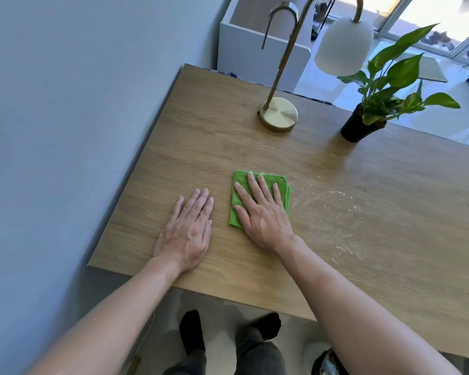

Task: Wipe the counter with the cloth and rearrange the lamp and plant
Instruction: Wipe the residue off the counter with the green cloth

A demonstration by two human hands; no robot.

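A: Why is the right hand (260, 209) spread flat on the cloth (283, 189)?

B: To press it down for wiping, I think. The left hand (188, 228), also open and holding nothing, lies just left of the cloth, probably bracing.

A: And the cloth?

B: Bright green, folded square. Pale crumbs (336, 209) lie right of it; lamp (278, 115) and plant (390, 85) stand beyond it.
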